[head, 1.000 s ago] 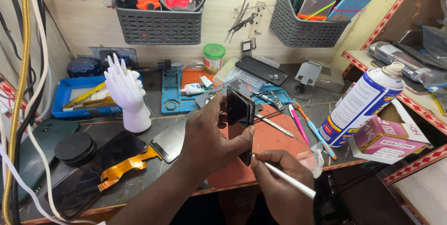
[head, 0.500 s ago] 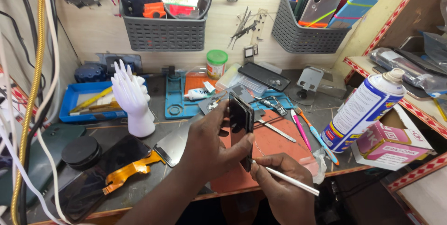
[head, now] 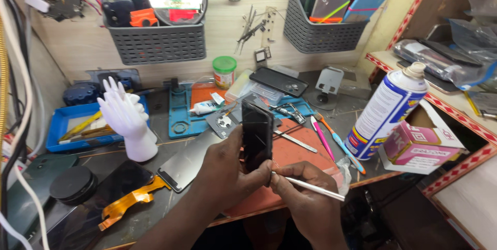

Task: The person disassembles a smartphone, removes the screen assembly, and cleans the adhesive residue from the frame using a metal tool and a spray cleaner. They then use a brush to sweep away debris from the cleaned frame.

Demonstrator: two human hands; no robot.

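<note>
A black rectangular smartphone [head: 257, 135] is held upright above the table [head: 331, 113] by the left hand [head: 228, 170], fingers wrapped around its lower edge. A thin silver metal tool [head: 309, 187] is pinched by the right hand [head: 305, 195], its tip at the phone's bottom. Phones and cases are held in two grey slatted wall baskets [head: 158, 43] [head: 323, 35]; yellow tools lie in a blue plastic tray [head: 64, 131].

White model hand [head: 127, 120], spray can [head: 385, 110], pink box [head: 417, 146], grey baskets [head: 158, 43]
</note>
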